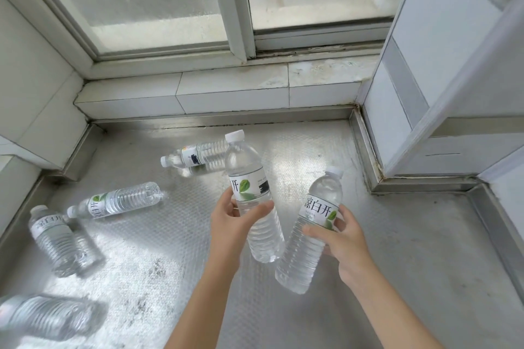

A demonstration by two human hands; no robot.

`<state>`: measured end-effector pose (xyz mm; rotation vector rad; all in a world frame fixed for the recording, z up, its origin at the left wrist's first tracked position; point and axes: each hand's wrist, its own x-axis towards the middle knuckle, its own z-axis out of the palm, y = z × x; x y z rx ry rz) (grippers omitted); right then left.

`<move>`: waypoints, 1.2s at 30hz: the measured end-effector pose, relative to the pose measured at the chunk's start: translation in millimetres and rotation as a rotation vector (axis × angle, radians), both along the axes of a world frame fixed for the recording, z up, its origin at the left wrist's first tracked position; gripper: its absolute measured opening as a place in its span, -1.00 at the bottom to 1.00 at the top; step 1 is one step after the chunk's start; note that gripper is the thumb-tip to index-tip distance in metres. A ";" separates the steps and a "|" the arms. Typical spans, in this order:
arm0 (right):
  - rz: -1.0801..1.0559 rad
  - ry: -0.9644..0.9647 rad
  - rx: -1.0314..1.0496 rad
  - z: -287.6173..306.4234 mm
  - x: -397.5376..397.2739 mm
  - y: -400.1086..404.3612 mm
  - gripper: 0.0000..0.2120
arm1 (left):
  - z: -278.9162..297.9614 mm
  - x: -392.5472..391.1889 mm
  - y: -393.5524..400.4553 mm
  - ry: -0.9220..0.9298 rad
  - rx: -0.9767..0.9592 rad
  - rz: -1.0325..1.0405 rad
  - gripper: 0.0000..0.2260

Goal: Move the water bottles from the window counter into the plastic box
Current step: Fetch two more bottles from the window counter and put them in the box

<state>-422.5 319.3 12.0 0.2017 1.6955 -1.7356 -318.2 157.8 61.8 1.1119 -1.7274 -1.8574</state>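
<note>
My left hand [231, 221] grips a clear water bottle [249, 178] around its white label, cap pointing up and away, lifted off the steel counter [382, 235]. My right hand [337, 238] grips a second bottle [317, 218] at its label, tilted with the cap up. Several more bottles lie on their sides on the counter: one behind the held pair [195, 156], one at left centre [119, 202], one nearer the left edge [54, 235] and one at the bottom left corner [39, 317]. The plastic box is not in view.
A sliding window [170, 3] with a tiled sill [226, 93] closes off the back. A tiled wall stands at the left [34, 93] and a tiled pillar at the right [411, 79]. A raised steel lip [365, 150] borders the counter.
</note>
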 end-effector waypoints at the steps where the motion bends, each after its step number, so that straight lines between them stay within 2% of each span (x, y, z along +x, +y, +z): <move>1: 0.006 -0.006 -0.026 4.8 2.0 2.8 -0.36 | 6.7 4.1 -0.2 0.005 0.003 -0.011 -0.60; 4: 0.015 -0.008 -0.094 18.4 13.9 9.6 -0.36 | 24.7 18.4 -1.0 0.015 -0.017 -0.073 -0.63; 7: -0.020 0.036 -0.118 28.8 33.0 14.6 -0.27 | 39.5 34.3 1.0 0.039 -0.024 -0.106 -0.64; 10: -0.053 0.104 -0.130 37.6 55.9 20.6 -0.30 | 45.6 52.6 4.5 0.079 -0.036 -0.141 -0.63; 14: -0.105 0.196 -0.162 56.2 89.8 32.9 -0.16 | 48.2 75.2 5.0 0.102 -0.060 -0.181 -0.30; 17: -0.145 0.293 -0.134 69.8 115.7 44.1 -0.10 | 50.6 90.1 6.6 0.094 -0.079 -0.261 -0.22; 23: -0.265 0.445 -0.017 95.7 180.0 72.9 -0.13 | 59.7 122.0 32.5 0.138 -0.042 -0.434 -0.38; 28: -0.427 0.494 0.029 101.4 231.5 101.6 -0.08 | 63.9 143.0 53.0 0.169 -0.024 -0.595 -0.29; 36: -0.701 0.538 0.090 113.1 302.6 161.4 -0.12 | 75.5 158.7 113.9 0.244 -0.044 -0.889 -0.36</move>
